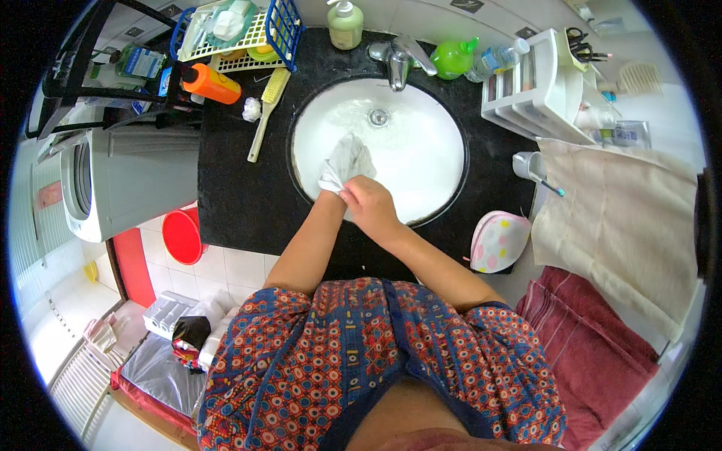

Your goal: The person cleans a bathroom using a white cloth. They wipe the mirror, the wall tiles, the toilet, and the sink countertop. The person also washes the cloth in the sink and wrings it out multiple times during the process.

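A thin, wet-looking whitish-grey cloth (350,160) covers my left hand down to the wrist, over the left side of the white sink basin (421,169). Only the left forearm (312,244) shows, so the fingers under the fabric are hidden. Whether the cloth is a sock, a glove or a loose rag is unclear. My right hand (370,204) is closed on the edge of the cloth beside the left wrist. Behind the basin stands a chrome faucet (397,62), and the drain (378,117) lies uncovered below it.
Left of the basin, a long-handled brush (269,113) and an orange bottle (214,83) lie on the black counter (233,195). A soap pump bottle (345,27) and a green bottle (453,60) stand behind. White drawers (519,98) and a dotted pouch (500,242) are at right.
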### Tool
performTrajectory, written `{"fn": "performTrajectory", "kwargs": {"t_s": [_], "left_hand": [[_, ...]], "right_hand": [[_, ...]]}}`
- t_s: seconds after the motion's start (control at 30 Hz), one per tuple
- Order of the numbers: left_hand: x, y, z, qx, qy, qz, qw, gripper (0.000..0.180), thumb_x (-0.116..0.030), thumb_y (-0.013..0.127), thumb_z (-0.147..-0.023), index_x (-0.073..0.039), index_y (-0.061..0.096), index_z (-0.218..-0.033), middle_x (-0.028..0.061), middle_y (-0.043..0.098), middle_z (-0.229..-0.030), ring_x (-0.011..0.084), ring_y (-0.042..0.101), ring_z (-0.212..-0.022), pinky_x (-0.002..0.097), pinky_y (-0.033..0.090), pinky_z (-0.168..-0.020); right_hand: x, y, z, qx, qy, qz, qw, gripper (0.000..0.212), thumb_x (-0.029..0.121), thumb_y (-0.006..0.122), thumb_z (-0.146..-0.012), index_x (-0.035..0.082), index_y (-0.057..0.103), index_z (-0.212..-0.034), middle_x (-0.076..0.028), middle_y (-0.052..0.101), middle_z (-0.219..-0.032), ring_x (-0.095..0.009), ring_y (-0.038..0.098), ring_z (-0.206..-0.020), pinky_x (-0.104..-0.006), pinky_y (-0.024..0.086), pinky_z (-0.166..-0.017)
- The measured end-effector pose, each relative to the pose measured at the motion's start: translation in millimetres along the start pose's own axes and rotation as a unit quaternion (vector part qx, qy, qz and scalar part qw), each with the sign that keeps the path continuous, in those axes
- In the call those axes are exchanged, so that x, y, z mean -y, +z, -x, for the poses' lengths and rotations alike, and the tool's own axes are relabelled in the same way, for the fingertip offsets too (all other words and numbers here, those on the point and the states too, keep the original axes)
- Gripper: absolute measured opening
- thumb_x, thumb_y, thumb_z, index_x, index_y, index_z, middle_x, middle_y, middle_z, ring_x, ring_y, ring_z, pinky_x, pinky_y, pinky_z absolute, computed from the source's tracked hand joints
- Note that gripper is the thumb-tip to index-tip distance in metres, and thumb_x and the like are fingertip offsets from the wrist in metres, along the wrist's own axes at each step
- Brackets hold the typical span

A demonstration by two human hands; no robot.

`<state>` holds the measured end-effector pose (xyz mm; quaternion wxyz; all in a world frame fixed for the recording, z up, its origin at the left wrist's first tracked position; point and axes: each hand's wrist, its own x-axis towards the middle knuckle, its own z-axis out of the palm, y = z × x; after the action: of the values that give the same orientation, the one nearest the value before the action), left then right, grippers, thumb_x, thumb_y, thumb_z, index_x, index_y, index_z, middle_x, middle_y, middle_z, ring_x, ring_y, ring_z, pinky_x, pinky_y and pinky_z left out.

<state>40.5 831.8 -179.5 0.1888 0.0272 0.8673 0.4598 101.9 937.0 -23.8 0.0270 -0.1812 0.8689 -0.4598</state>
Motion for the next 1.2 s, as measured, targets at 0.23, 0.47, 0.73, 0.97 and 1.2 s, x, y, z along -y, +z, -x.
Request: {"fn": "performTrajectory", "kwargs": {"t_s": [0.23,0.47,0.73,0.97,1.2], "left_hand": [[-120.1,-50.4,46.7,0.044,0.064,-0.449,0.89,0.04,-0.046,0.054,-0.079,-0.008,0.064,-0.072,0.0111,0.061,-0.067,0.0259,0.061,-0.067,0.0398,0.042,-0.058],[-77.7,-34.3,48.8,-0.072,0.079,-0.222,0.969,0.028,-0.036,0.047,-0.09,-0.011,0.058,-0.093,0.0058,0.059,-0.083,0.0239,0.058,-0.086,0.0479,0.04,-0.086],[-88.7,-49.0,59.6,0.075,0.055,-0.481,0.872,0.078,-0.06,0.032,-0.089,0.005,0.037,-0.132,0.0112,0.048,-0.131,0.03,0.046,-0.117,0.0558,0.024,-0.104],[-27.3,-45.9,27.5,-0.005,0.064,-0.47,0.881,0.082,-0.061,0.034,-0.088,-0.001,0.028,-0.144,0.0131,0.033,-0.148,0.0309,0.03,-0.133,0.0624,0.018,-0.105],[-7.3,-46.0,-12.0,0.08,0.078,-0.533,0.839,0.066,-0.045,0.037,-0.092,-0.006,0.03,-0.145,0.0173,0.025,-0.151,0.0361,0.026,-0.137,0.0654,0.023,-0.101]], "right_hand": [[-6.4,-4.9,47.0,0.088,0.034,0.018,0.995,0.024,0.007,0.061,-0.083,0.003,0.059,-0.107,-0.016,0.057,-0.091,-0.034,0.057,-0.081,-0.0423,0.046,-0.069],[-57.1,-23.2,71.6,0.072,0.084,-0.042,0.993,0.022,0.01,0.061,-0.084,0.003,0.061,-0.105,-0.016,0.058,-0.094,-0.034,0.059,-0.085,-0.0423,0.048,-0.075],[-154.9,-29.9,60.1,0.002,0.277,-0.115,0.954,0.018,0.014,0.06,-0.089,0.006,0.068,-0.103,-0.01,0.067,-0.099,-0.021,0.064,-0.087,-0.0314,0.049,-0.079],[-280.0,-35.0,-55.7,-0.242,0.267,-0.18,0.915,0.021,0.015,0.054,-0.095,0.003,0.068,-0.105,-0.004,0.068,-0.095,-0.012,0.06,-0.086,-0.0255,0.046,-0.08],[-226.0,72.2,-44.5,-0.212,0.405,-0.645,0.612,0.032,0.026,0.052,-0.096,-0.004,0.061,-0.101,-0.017,0.064,-0.098,-0.027,0.062,-0.094,-0.0397,0.051,-0.083]]}}
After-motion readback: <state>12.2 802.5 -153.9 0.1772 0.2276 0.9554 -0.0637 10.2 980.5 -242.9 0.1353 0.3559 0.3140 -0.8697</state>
